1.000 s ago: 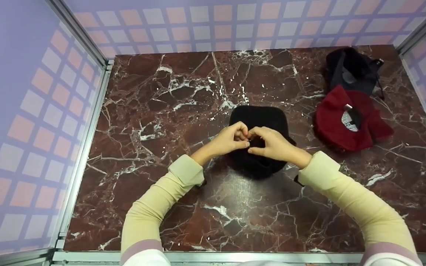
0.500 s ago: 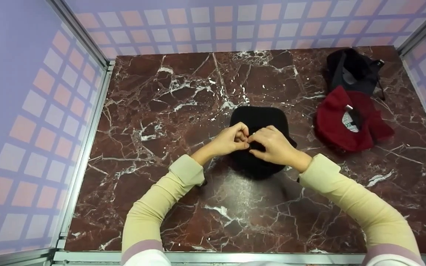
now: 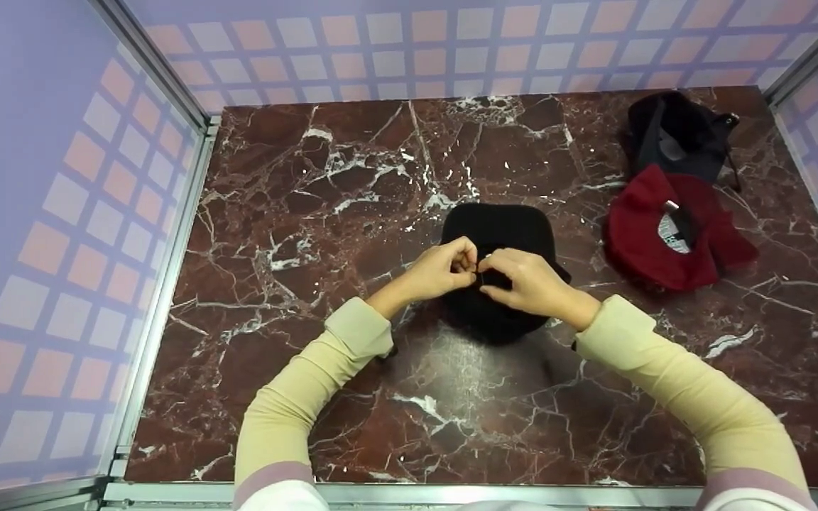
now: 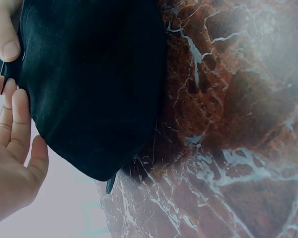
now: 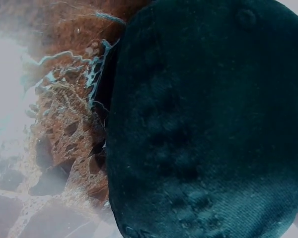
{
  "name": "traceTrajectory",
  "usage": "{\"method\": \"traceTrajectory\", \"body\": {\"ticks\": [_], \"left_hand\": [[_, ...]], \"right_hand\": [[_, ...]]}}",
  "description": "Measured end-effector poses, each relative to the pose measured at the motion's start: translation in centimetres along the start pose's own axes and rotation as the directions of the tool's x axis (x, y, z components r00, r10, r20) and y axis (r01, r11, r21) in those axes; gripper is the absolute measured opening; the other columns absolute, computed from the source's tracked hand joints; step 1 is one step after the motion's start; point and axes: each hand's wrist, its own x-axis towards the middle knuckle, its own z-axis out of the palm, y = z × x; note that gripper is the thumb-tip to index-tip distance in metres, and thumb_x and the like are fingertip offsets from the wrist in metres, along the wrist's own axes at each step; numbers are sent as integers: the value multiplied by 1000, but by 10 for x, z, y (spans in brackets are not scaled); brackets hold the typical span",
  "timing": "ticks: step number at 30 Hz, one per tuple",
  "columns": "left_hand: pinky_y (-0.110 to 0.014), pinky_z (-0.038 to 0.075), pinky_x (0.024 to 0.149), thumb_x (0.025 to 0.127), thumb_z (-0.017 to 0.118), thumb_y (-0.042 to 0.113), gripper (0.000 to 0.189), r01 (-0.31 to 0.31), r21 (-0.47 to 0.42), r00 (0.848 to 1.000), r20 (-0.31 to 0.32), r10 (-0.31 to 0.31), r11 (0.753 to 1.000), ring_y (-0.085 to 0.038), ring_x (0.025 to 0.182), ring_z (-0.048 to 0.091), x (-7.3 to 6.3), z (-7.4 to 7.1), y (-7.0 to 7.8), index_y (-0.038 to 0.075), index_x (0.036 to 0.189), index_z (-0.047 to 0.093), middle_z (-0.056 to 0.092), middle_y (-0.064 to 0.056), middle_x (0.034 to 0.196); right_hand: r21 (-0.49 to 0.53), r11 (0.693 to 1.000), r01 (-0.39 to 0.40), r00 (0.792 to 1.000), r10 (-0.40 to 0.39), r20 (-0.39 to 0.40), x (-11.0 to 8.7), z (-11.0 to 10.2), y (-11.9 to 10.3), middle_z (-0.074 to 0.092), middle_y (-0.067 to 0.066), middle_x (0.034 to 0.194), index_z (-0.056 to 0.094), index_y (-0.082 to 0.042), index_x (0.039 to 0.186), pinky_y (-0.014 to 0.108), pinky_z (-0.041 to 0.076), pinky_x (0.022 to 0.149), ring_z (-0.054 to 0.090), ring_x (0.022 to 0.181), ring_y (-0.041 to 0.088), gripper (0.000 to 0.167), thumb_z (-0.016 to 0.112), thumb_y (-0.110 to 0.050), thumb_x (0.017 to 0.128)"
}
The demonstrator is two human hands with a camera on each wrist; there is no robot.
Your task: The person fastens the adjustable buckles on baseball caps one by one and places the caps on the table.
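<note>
One black cap lay near the middle of the desk, beneath both hands. Left hand and right hand met over it with fingers curled, pinching a thin dark strip at its opening. Work on this strip was judged unfinished; whether its ends were joined could not be told. A red cap and a dark cap lay untouched farther right, red overlapping dark; their completion could not be determined.
</note>
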Motion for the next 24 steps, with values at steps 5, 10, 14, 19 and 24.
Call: {"method": "traceTrajectory", "body": {"ticks": [5,10,14,19,24], "left_hand": [[-17,42,68,74,57,4,13,1,58,999,-37,1,998,-10,73,53,-2,-3,-3,6,85,50,57,-3,78],[-18,41,66,74,57,6,12,15,67,998,-57,-11,998,-9,72,52,-4,-5,-8,7,83,50,56,-1,76],[-18,41,67,74,57,7,11,12,66,999,-54,-8,998,-8,71,52,-5,-6,-9,8,82,50,57,-1,76],[-18,41,66,73,58,7,11,10,84,998,-57,-5,996,-8,71,52,-5,-7,-9,8,81,50,58,-1,76],[-19,40,65,73,57,8,11,21,92,998,-58,-16,996,-8,70,52,-5,-8,-10,9,80,50,58,0,75]], "right_hand": [[56,998,-19,1000,21,-21,-3,-2,3,62,6,84,58,-4,89,28,48,69,59,77,16,23,70,-7,70],[68,997,-34,999,36,-19,-5,-3,4,62,6,84,58,-4,90,29,48,70,59,78,16,23,70,-7,70],[67,997,-36,999,37,-20,-4,-3,4,62,6,84,58,-4,90,29,47,69,58,77,16,23,70,-8,70],[72,997,-28,999,31,-35,-5,-2,4,61,6,84,58,-4,89,30,47,69,58,77,17,24,70,-7,69],[82,996,-18,999,22,-49,-6,-1,5,61,7,83,58,-3,89,30,47,67,58,76,17,24,70,-7,69]]}}
